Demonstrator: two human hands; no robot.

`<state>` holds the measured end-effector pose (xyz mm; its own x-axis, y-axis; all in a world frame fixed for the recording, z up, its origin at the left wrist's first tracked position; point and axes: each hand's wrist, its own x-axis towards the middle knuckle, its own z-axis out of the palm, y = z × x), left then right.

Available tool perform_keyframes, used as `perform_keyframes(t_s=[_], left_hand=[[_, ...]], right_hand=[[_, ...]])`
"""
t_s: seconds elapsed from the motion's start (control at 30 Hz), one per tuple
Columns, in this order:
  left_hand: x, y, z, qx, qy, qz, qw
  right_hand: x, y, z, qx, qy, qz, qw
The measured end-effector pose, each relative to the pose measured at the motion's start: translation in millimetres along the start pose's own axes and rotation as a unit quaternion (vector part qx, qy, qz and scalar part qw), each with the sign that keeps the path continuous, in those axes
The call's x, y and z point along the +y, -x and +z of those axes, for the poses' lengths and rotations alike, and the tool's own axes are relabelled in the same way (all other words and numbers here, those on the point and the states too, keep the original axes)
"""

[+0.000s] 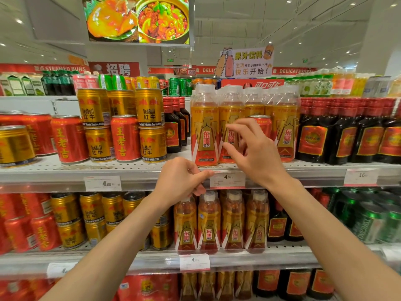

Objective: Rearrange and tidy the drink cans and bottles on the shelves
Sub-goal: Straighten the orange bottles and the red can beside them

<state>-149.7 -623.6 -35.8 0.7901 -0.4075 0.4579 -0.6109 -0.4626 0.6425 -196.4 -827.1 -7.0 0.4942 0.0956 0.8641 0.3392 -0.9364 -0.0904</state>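
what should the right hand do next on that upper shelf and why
Probably reach between the yellow bottles and lift out the red can. It stands among them, while the other red cans sit further left with the gold cans. The right hand hovers open just in front of it, holding nothing; the left hand is by the price tag on the shelf edge.

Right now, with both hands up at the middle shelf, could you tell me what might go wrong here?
1. A red can stands among the orange bottles; the right hand, reaching past them, could topple one off the edge.
2. The left hand is at the shelf rail by the price tag and might dislodge it.
3. The stacked gold cans nearby could fall if bumped.
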Motion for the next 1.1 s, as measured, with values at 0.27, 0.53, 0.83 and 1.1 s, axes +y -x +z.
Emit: perform_keyframes(t_s=[0.27, 0.53, 0.83, 1.1], left_hand=[[-2.5, -0.4, -0.5, 0.0, -0.002, 0.006, 1.0], [-5.7, -1.7, 1.6, -0.001, -0.005, 0.009, 1.0], [0.2, 0.9, 0.0, -0.014, -0.003, -0.011, 1.0], [1.3, -0.9, 0.9, -0.014, 0.0, -0.024, 1.0]], right_hand=[[-6.1, -44.5, 2.8, -0.079, 0.078, -0.085, 0.99], [-6.8, -43.1, 7.4, -0.08, 0.11, -0.075, 0.988], [-5.2, -39.2, 1.9, -0.053, 0.102, -0.095, 0.989], [11.7, -1.2, -17.8, 0.0, 0.131, 0.055, 0.99]])
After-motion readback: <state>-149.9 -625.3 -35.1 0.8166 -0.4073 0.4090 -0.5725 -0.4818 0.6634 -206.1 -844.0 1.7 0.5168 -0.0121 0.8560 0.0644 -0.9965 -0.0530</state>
